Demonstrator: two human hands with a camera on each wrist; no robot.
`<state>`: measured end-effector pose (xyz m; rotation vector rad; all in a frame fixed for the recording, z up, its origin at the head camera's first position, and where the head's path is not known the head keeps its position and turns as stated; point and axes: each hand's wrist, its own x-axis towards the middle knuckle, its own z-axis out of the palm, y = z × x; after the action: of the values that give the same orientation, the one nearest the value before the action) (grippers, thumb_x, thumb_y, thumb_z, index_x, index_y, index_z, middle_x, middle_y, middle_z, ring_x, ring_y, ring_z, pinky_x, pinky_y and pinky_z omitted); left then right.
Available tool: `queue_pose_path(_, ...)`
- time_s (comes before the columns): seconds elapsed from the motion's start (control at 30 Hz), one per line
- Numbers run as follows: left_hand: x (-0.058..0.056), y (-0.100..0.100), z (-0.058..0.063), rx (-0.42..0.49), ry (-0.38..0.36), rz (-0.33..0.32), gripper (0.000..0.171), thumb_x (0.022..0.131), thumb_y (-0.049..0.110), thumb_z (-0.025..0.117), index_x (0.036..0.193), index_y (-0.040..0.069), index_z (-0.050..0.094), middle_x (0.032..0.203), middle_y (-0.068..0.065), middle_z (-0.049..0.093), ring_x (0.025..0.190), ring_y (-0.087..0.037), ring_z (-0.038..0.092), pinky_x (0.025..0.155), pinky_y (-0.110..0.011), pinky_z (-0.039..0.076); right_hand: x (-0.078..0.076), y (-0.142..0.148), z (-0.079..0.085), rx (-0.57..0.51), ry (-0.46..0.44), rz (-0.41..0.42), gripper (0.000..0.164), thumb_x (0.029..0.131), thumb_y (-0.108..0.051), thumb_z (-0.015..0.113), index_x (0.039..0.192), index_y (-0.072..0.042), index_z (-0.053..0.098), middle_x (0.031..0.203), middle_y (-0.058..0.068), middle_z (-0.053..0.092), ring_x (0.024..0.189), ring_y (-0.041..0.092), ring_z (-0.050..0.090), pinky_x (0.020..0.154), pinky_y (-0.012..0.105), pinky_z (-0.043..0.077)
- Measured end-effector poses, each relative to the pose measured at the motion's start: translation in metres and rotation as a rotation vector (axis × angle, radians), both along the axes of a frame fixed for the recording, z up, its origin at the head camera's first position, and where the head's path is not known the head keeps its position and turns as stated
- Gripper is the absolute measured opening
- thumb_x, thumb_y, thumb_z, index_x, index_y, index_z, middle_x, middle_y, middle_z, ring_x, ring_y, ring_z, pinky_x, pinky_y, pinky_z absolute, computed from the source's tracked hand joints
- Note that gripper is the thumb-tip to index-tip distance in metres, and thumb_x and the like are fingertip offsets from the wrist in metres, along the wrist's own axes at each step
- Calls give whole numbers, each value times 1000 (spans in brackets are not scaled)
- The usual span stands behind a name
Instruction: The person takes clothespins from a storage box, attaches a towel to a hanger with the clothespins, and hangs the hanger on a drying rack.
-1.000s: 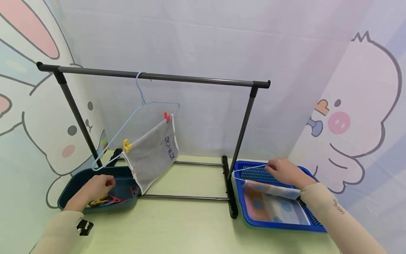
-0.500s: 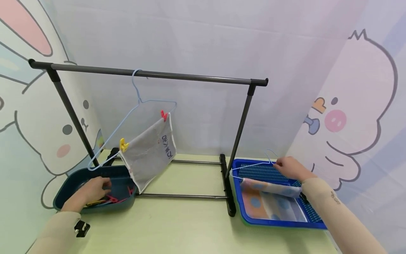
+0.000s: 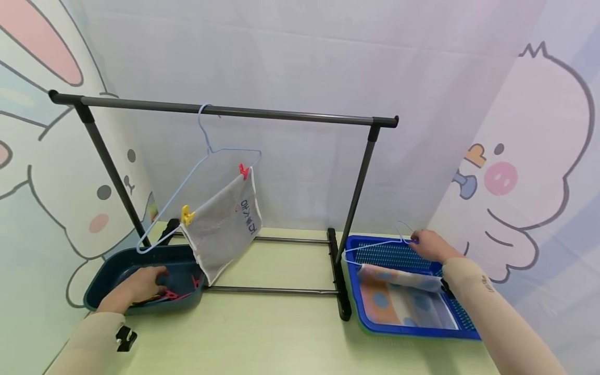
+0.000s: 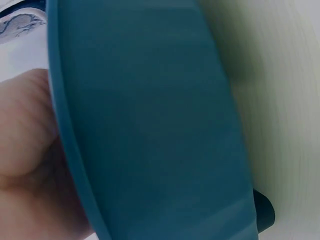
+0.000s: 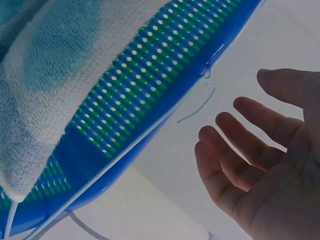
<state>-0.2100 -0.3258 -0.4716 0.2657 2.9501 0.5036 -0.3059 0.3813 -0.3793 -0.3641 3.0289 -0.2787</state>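
- The left hand [image 3: 140,284] dips lower into the teal basin [image 3: 180,271] than a second ago, its fingers now down by the pink and yellow clips [image 3: 171,295]. Whether they pinch a clip I cannot tell: the basin wall hides them from the left wrist view.
- The right hand [image 3: 428,246] has slid further right, from the arm of the lower hanger [image 3: 375,246] to beside its neck. In the right wrist view its fingers are spread, loosely bent and holding nothing, with the hook near them.
- This suggests that the hanger rests by itself and the work at hand is among the clips.
- The spotted towel [image 3: 396,299] stays in the blue basket [image 3: 422,329], its upper edge folded over the hanger's lower bar; no clip shows on it.
- The grey cloth [image 3: 217,239] is unchanged, hanging from the upper hanger [image 3: 208,148] on the rack's rail [image 3: 290,115], with a yellow clip [image 3: 187,214] and a red clip [image 3: 244,171] at its top corners.
- Dark characters run sideways on the grey cloth; I cannot read them reliably. Small lettering on the right sleeve [image 3: 506,317] is too blurred to make out. No brand is legible.
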Motion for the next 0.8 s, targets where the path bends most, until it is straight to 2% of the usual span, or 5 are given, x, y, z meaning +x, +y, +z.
queue_pose_path(0.1, -2, 1, -3, -13, -27, 12, 31, 83, 9, 70, 108, -7, 59, 91, -17, 61, 80, -31, 58, 73, -52, 47, -4, 3, -3, 17, -16, -18, 37, 92, -12, 56, 114, 18, 53, 104, 33, 58, 98, 47, 56, 84, 56, 45)
queue_pose_path(0.27, -5, 3, -4, -21, -65, 28, 34, 83, 10, 70, 109, -8, 58, 96, -24, 61, 87, -36, 57, 78, -56, 45, -10, 7, -5, 32, -46, -33, 40, 92, -10, 55, 115, 21, 50, 111, 38, 54, 103, 51, 53, 86, 57, 43)
queue_pose_path(0.53, -6, 4, -12, -21, -71, 18, 35, 82, 7, 69, 111, -8, 58, 99, -25, 61, 89, -35, 58, 79, -56, 45, -15, 6, -12, -5, -127, -70, 40, 95, -13, 52, 119, 19, 48, 109, 35, 56, 103, 49, 54, 87, 57, 43)
queue_pose_path(0.8, -6, 5, -11, -36, -69, 16, 29, 82, 6, 69, 107, -6, 60, 96, -19, 61, 86, -32, 57, 77, -55, 46, -20, 5, -21, -32, -147, -81, 39, 95, -12, 52, 119, 18, 48, 105, 32, 58, 99, 46, 56, 86, 57, 44)
